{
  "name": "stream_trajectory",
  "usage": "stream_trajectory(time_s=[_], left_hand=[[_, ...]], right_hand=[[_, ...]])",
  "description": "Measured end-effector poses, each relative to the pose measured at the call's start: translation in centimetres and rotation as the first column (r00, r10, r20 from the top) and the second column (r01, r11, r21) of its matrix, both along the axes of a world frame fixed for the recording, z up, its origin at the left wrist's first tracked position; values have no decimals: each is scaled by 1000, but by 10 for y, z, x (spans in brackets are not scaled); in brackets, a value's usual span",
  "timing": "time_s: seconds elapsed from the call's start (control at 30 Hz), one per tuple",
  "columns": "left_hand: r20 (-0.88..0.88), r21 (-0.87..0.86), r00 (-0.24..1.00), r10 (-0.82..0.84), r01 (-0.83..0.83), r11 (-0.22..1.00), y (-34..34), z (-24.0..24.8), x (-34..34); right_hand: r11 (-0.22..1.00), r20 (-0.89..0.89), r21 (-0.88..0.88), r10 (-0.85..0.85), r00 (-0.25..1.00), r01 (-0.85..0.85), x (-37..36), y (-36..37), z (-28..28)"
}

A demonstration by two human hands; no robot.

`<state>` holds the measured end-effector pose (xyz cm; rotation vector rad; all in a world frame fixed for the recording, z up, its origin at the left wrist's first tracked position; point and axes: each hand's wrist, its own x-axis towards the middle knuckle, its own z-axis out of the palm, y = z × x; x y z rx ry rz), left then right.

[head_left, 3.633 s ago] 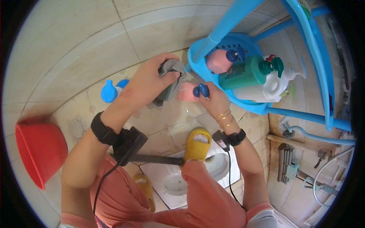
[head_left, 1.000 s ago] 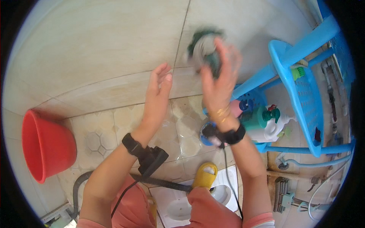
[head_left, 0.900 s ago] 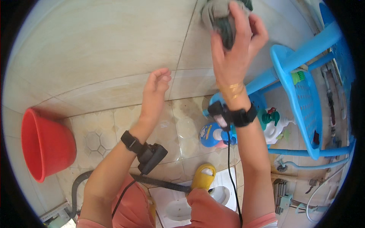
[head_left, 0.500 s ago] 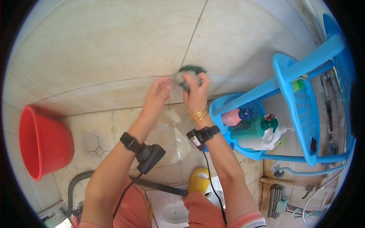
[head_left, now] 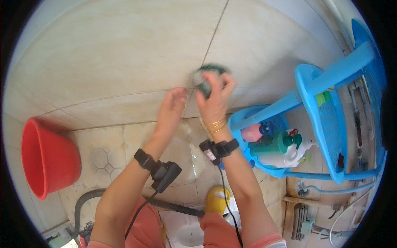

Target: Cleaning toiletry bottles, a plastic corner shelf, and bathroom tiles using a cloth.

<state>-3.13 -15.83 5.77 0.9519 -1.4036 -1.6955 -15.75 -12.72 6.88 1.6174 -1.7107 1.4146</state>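
Observation:
Against the beige tiled wall (head_left: 136,53), my right hand (head_left: 216,97) holds a round scrubbing brush (head_left: 201,77) with a dark green edge and a pale grey top. Motion smears the brush and my right fingertips, so its exact kind is hard to make out. The brush sits over a vertical tile joint, just above the horizontal one. To its left, near the wall, is my left hand (head_left: 171,108), its fingers loosely bent and apart from the brush, with nothing seen in them. Black devices are strapped to both forearms.
A red bucket (head_left: 60,161) stands at the left by the wall. On the right, a blue plastic shelf (head_left: 324,120) carries a green pump bottle (head_left: 269,144), a white bottle and a pink one. A dark corrugated hose (head_left: 84,200) crosses the tiled floor near a squat toilet (head_left: 188,235).
My right hand has moved the brush slightly up and to the right along the wall. My left hand has shifted a little down, and its fingers look more spread.

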Motion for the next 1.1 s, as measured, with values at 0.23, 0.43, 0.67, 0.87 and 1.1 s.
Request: stream_trajectory(time_s=[0.23,0.43,0.67,0.87,1.1], left_hand=[[31,-46,1000,0,1,999,0,5,-1],[9,-77,1000,14,-14,997,-8,-13,0],[22,-73,1000,13,-12,997,-5,-7,-2],[-42,-18,995,94,-95,995,-2,5,-2],[-86,38,981,172,-169,985,-3,-1,6]], right_hand=[[980,-69,-195,-44,997,30,-2,-17,26],[982,-15,182,60,998,-56,-3,12,-27],[922,-84,-386,-80,993,42,6,-34,119],[990,-376,136,81,923,-31,7,-4,16],[986,-328,-162,-92,940,40,5,-21,128]])
